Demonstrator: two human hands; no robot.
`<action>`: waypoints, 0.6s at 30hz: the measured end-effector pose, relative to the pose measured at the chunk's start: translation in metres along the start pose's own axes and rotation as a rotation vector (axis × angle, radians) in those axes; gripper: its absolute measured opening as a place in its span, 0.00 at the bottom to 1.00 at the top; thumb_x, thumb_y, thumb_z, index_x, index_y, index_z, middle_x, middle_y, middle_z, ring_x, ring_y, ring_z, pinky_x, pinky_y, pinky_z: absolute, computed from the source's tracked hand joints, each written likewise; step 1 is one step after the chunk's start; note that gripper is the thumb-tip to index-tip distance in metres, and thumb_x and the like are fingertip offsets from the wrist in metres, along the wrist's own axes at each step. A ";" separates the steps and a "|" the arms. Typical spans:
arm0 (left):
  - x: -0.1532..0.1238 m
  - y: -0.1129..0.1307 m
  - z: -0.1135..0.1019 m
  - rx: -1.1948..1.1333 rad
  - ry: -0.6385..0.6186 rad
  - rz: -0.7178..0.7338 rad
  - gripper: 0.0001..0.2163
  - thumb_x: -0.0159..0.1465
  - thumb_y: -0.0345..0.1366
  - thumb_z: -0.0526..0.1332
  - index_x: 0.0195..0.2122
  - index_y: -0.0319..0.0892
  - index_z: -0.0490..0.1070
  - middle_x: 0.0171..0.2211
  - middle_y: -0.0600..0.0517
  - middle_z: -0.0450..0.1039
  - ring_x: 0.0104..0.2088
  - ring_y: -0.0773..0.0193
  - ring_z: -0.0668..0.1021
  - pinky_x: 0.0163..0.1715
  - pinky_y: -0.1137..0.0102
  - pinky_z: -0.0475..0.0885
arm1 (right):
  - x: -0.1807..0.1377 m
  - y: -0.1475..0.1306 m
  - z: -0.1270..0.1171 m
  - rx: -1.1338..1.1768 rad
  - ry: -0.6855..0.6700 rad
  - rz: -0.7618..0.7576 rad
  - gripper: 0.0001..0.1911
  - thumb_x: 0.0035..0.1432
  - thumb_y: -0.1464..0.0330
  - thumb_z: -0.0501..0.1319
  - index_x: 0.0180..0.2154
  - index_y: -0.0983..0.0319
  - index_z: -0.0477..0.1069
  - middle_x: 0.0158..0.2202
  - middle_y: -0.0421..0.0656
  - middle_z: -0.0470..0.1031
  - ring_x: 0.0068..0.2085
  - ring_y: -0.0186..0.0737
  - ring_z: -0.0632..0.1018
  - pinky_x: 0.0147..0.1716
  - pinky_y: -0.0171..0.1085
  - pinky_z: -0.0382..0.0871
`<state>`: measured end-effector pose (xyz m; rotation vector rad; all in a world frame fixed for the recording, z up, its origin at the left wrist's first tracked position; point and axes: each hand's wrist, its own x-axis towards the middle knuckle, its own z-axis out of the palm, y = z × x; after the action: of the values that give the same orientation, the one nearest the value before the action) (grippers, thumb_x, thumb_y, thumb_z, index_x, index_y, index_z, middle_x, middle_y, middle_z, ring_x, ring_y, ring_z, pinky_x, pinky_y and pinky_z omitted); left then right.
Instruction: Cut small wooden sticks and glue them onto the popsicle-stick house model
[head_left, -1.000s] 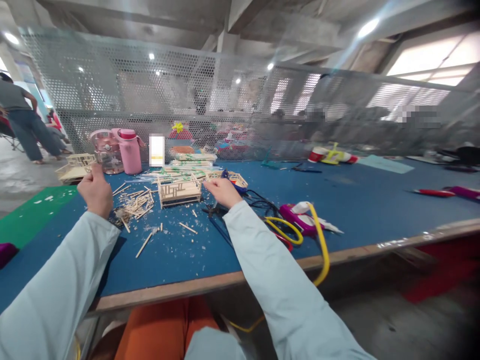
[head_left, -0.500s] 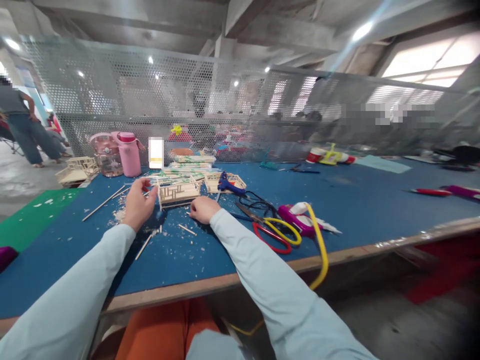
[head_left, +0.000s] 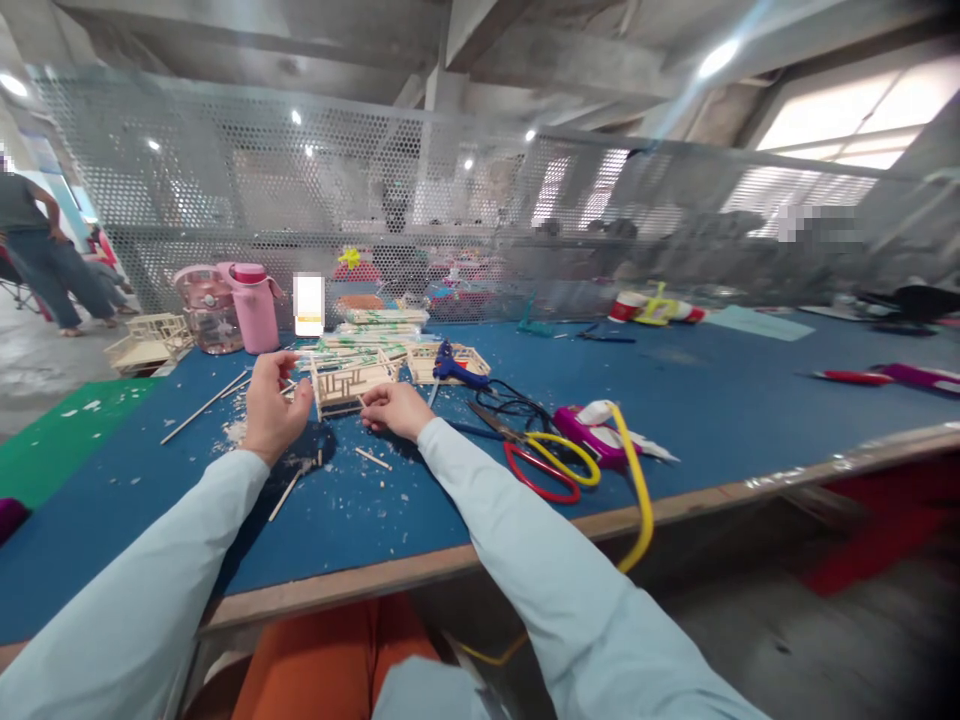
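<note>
Head cam: wooden stick frame sits on the blue table btwn both hands. L hand, half-curled, is by its left end; can't tell if it's got anything. R hand, fingertips nearly together, is at its front right corner, hold unclear. Scissors lie to the right.

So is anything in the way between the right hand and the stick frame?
Nothing visible is: the right hand is at the near edge of the stick frame, contact unclear. The blue glue gun lies off to the right, out of the way.
</note>
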<state>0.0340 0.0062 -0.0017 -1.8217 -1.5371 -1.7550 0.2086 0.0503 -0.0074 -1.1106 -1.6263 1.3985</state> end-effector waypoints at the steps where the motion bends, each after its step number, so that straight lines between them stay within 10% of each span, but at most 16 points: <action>1: -0.001 0.005 -0.002 -0.007 0.005 0.014 0.11 0.53 0.34 0.56 0.38 0.38 0.66 0.30 0.51 0.67 0.28 0.67 0.68 0.28 0.72 0.66 | -0.001 -0.002 -0.001 -0.003 -0.018 -0.014 0.08 0.43 0.81 0.61 0.22 0.65 0.65 0.14 0.34 0.68 0.17 0.26 0.70 0.17 0.25 0.64; 7: -0.008 0.028 0.000 -0.080 -0.472 0.026 0.11 0.55 0.39 0.57 0.34 0.40 0.73 0.24 0.52 0.73 0.23 0.67 0.71 0.26 0.73 0.65 | -0.007 -0.007 -0.001 -0.017 -0.193 -0.104 0.04 0.43 0.74 0.63 0.25 0.65 0.68 0.18 0.35 0.71 0.22 0.27 0.72 0.21 0.27 0.65; 18: -0.004 0.026 0.001 0.012 -0.498 -0.181 0.12 0.55 0.43 0.57 0.22 0.41 0.73 0.14 0.55 0.68 0.18 0.68 0.69 0.24 0.73 0.63 | -0.005 -0.012 -0.016 -0.208 -0.211 -0.225 0.07 0.42 0.69 0.63 0.25 0.66 0.68 0.16 0.31 0.64 0.18 0.24 0.61 0.21 0.29 0.55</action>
<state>0.0552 -0.0071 0.0075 -2.2997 -1.9326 -1.4130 0.2238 0.0511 0.0068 -0.8811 -2.0177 1.2542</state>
